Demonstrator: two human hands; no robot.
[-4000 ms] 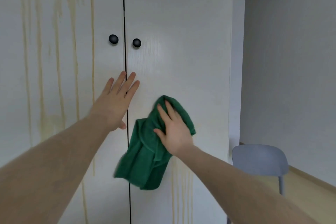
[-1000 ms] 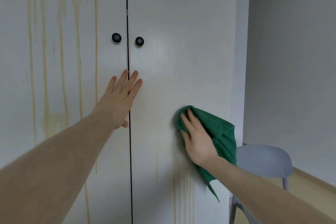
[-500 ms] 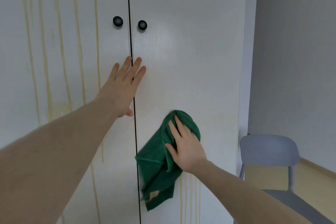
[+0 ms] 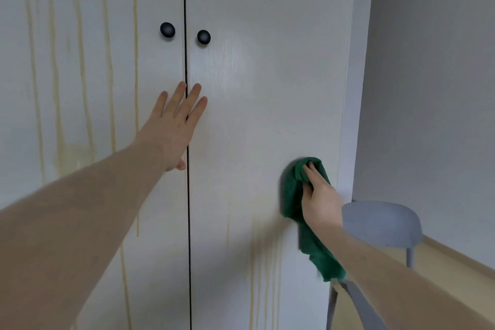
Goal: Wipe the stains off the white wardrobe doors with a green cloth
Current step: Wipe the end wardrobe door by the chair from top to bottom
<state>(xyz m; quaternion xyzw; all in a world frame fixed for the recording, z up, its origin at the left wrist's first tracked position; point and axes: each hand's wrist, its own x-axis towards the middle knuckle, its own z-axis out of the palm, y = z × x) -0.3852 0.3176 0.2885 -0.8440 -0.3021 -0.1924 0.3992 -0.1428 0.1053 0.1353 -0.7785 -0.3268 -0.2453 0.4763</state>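
Two hands work here: the left hand [image 4: 175,126] lies flat with straight fingers across the door seam, while the right hand [image 4: 318,198] presses the green cloth [image 4: 290,195], soft, limp, best bunched under the palm, against the right wardrobe door [image 4: 267,88].

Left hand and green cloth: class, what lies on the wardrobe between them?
In the head view, between the left hand and the green cloth lies only bare white right door, already clean there; the yellow streaks sit lower.
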